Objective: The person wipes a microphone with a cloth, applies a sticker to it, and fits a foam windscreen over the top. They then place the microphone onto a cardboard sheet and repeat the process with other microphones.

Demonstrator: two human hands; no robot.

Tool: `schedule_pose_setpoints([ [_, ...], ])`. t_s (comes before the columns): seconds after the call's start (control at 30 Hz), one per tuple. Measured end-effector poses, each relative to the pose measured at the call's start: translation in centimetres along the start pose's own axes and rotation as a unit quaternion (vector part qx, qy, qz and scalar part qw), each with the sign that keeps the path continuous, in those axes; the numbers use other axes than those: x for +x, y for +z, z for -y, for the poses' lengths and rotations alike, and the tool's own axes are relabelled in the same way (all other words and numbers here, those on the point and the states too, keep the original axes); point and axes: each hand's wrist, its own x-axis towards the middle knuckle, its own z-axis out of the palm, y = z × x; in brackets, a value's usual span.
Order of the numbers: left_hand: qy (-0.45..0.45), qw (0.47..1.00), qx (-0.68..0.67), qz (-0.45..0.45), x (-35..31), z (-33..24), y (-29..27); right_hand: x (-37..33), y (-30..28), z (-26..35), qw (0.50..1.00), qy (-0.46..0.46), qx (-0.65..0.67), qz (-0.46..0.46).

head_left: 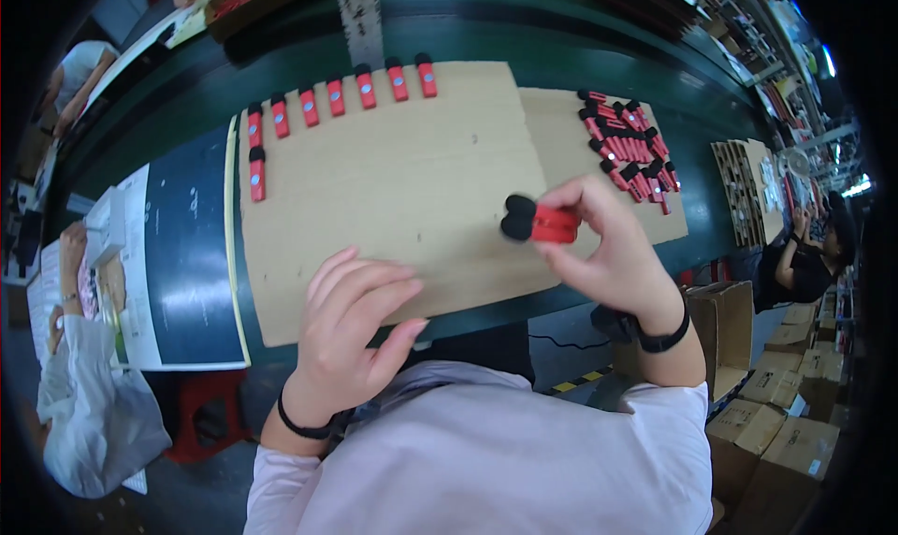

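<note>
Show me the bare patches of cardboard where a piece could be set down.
Widest: the middle of the large cardboard sheet, below the row of red black-tipped pieces and left of the right hand. Narrower: the second cardboard sheet's strip between the large sheet and the jumbled pile. That pile is crowded.

the pieces (552, 220) are red and black, the cardboard (393, 180) tan.

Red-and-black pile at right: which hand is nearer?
Right. The right hand, holding red-and-black pieces, is just below the pile in view; the left hand is far left, partly over the larger cardboard.
</note>
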Motion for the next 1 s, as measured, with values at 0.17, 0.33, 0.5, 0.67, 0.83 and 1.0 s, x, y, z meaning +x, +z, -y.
schedule_pose_setpoints([
  [0.17, -0.002, 0.995, -0.101, -0.026, 0.1, -1.2, 0.6, -0.4, 3.7, 3.6, 0.996, -0.044, -0.019, 0.071],
  [0.33, -0.034, 0.979, -0.184, -0.079, -1.7, -0.7, 0.5, -0.2, 6.4, 3.8, 0.985, -0.035, 0.139, 0.098],
  [0.5, -0.043, 0.963, -0.248, -0.102, -2.9, 0.0, -0.1, 0.1, 7.4, 2.9, 0.919, 0.097, 0.375, 0.068],
  [0.67, -0.069, 0.94, -0.306, -0.132, -3.6, 0.2, -0.3, -0.6, 7.7, 1.4, 0.837, 0.133, 0.53, -0.023],
  [0.83, -0.064, 0.936, -0.318, -0.139, -3.4, 0.3, -0.2, -1.4, 8.3, 0.5, 0.771, 0.046, 0.635, 0.02],
  [1.0, -0.05, 0.941, -0.301, -0.144, -3.2, 0.3, -0.1, -1.9, 9.2, 1.8, 0.856, 0.091, 0.506, 0.048],
])
